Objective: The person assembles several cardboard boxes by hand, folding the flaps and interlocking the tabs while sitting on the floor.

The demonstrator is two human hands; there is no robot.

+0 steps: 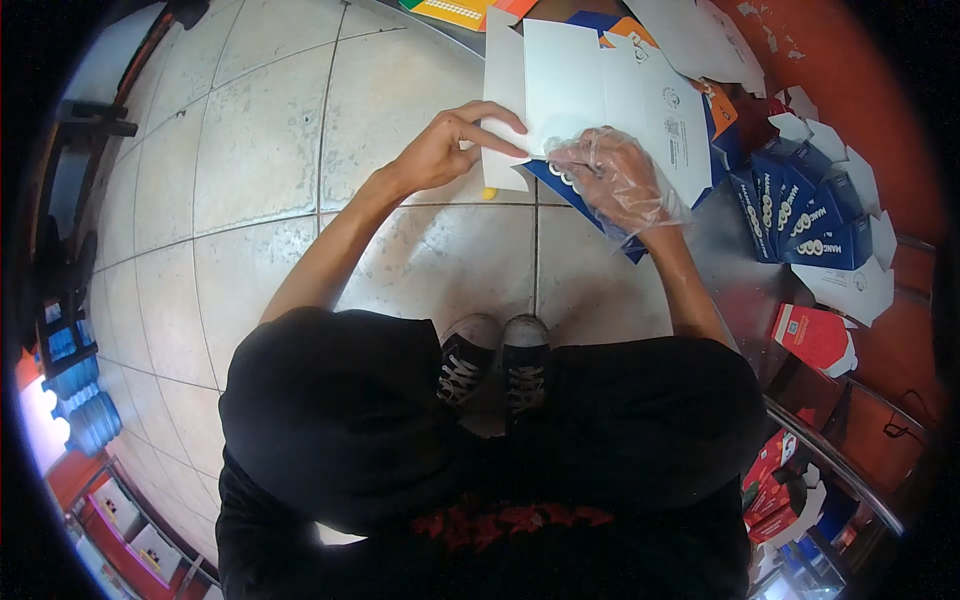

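Observation:
A flat carton blank (565, 75) lies ahead of me, white side up, its dark blue printed side showing along the near edge. On the left flap of the blank, my bare left hand (450, 145) has its thumb and a finger closed over the edge. My right hand (610, 175) wears a clear plastic glove. Its curled fingers grip the near edge of the same blank, where the card is bent up. More flat blue and orange card (722, 110) lies beneath and behind the blank.
Several folded dark blue cartons (810, 215) stand nested at the right on a metal tabletop (735, 260). A red carton (812, 338) lies nearer, and further red cartons (770, 490) sit below a metal rail (845, 470). Blue water bottles (90, 425) stand far left on the tiled floor (260, 150).

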